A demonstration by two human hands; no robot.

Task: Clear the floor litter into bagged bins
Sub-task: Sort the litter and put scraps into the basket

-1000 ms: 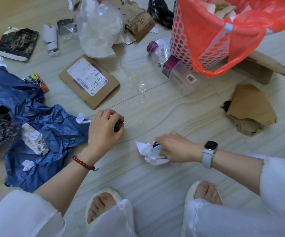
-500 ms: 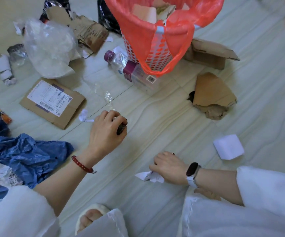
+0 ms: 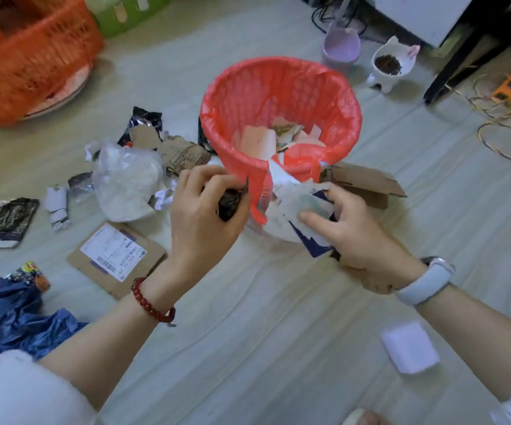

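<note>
Red-bagged bin sits ahead of us, card and paper scraps already inside. Our left hand curls round a small dark wrapper, just beside the bin's near rim. Our right hand grips crumpled white paper against the bin's front. Hands are apart. Labelled cardboard, a clear plastic bag and blue plastic lie on the floor to our left.

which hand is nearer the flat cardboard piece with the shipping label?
Left. The left hand is just right of the labelled cardboard; the right hand is farther right, in front of the red-bagged bin.
</note>
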